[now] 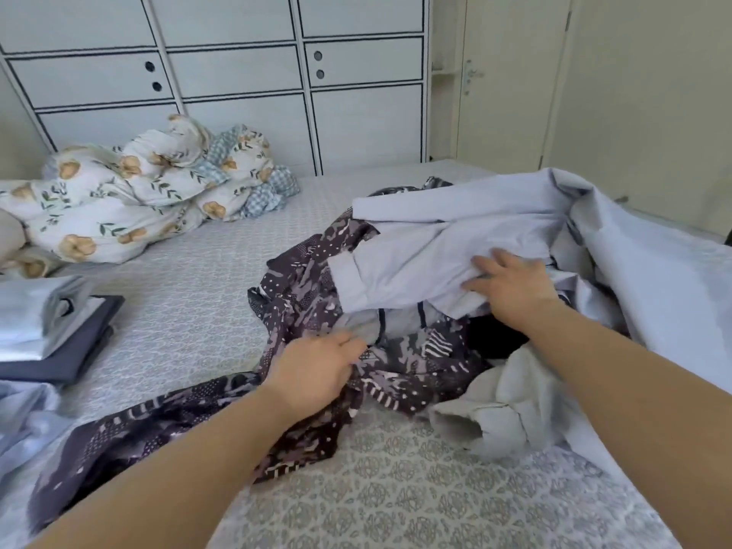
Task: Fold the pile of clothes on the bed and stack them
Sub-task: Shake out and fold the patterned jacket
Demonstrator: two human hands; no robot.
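Bed [190, 295], patterned grey-white cover, filling most of the view; landmark for all entries below.

Wall of pale cabinet doors [237, 73] with dark trim, behind the bed's far edge. Cream door [511, 73] with a handle, right of the cabinets, beyond the bed's far right corner.

Pile of clothes [455, 295], unfolded, on the bed's right half, spilling toward the near edge. Pale blue sheet-like cloth [653, 279], largest piece, draped over the pile's right side and running down the bed's right edge. Dark patterned garment [301, 287], purple-brown with white marks, spread from the pile's centre across the bed to the near left. Pale blue shirt [435, 247], lying on top of the patterned garment at the pile's far side. Grey garment [503, 406], crumpled at the pile's near side.

Floral duvet [130, 192], bunched at the bed's far left.

Stack of folded clothes [51, 330], at the bed's left edge: pale grey piece above a dark navy piece. Further pale blue cloth [23, 422] at the bed's near left corner, partly out of view.

Right hand [511, 283], on the pale blue shirt, thumb and fingers gathering a fold of it.

Left hand [317, 370], on the dark patterned garment near the bed's middle, fingers curled into its cloth.
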